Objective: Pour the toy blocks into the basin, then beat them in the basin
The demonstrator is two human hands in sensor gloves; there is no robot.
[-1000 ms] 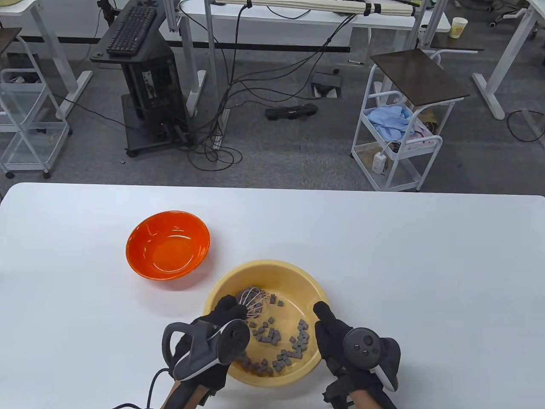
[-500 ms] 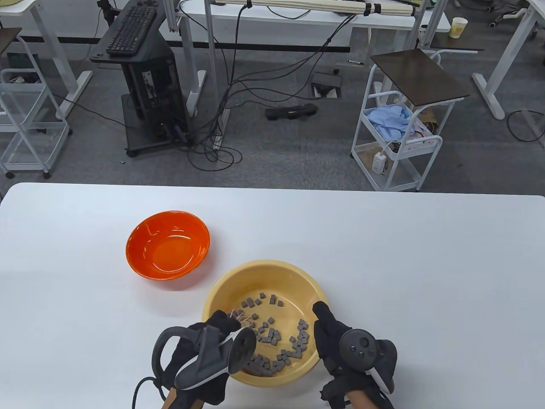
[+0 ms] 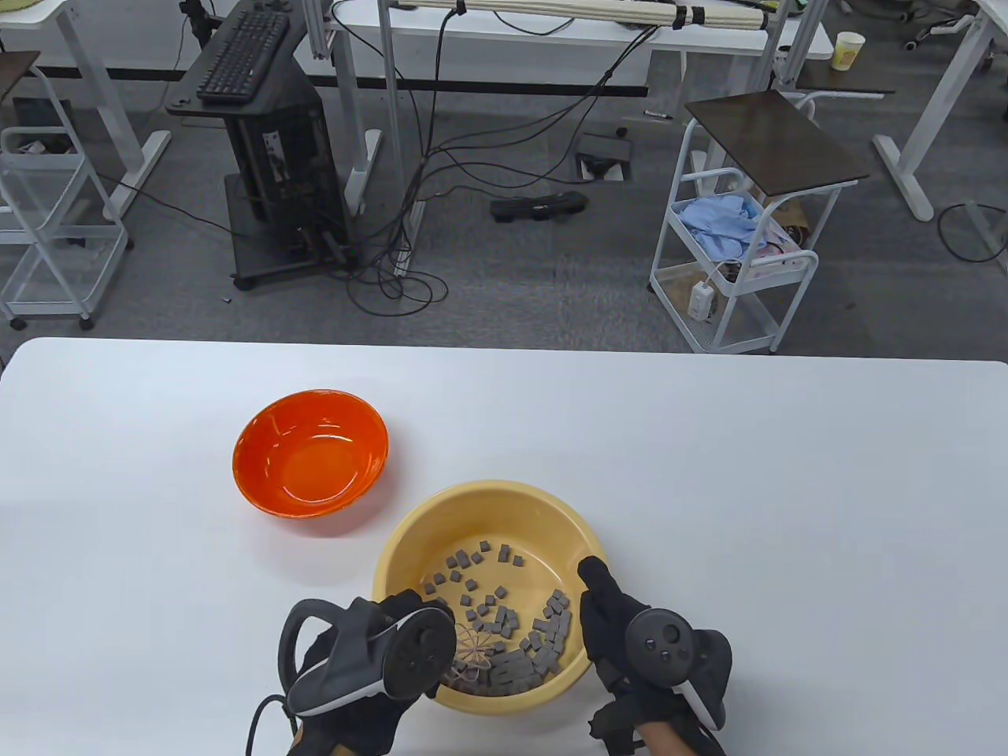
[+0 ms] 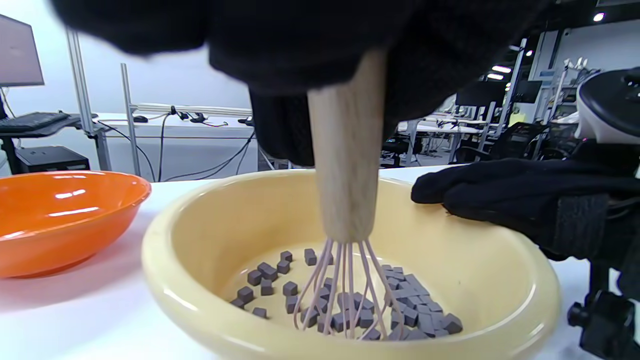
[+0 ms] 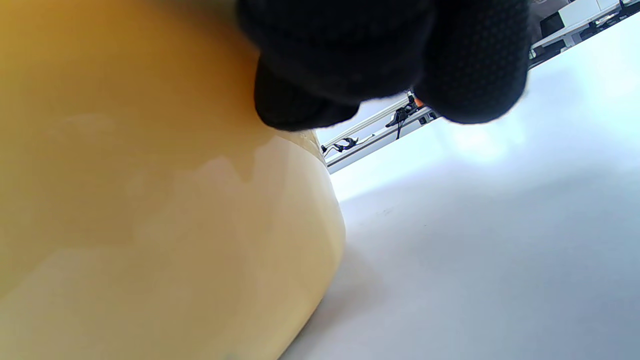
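A yellow basin [image 3: 504,496] stands near the table's front edge and holds several small grey toy blocks [image 3: 488,614]. My left hand [image 3: 394,622] grips the wooden handle [image 4: 345,165] of a whisk, whose pink wires [image 3: 471,652] stand among the blocks [image 4: 350,305] at the basin's near side. My right hand [image 3: 610,622] lies against the basin's right rim [image 4: 500,235], thumb along the edge. In the right wrist view its fingers [image 5: 350,65] press on the basin's outer wall [image 5: 150,225].
An orange bowl [image 3: 311,453] sits to the basin's upper left, with nothing in it [image 4: 60,215]. A black cable [image 3: 264,709] trails from my left wrist. Behind the table are desks, carts and floor cables.
The left hand has drawn the whisk from the basin's far left side toward its near side, shifting blocks. The right hand and basin have stayed in place.
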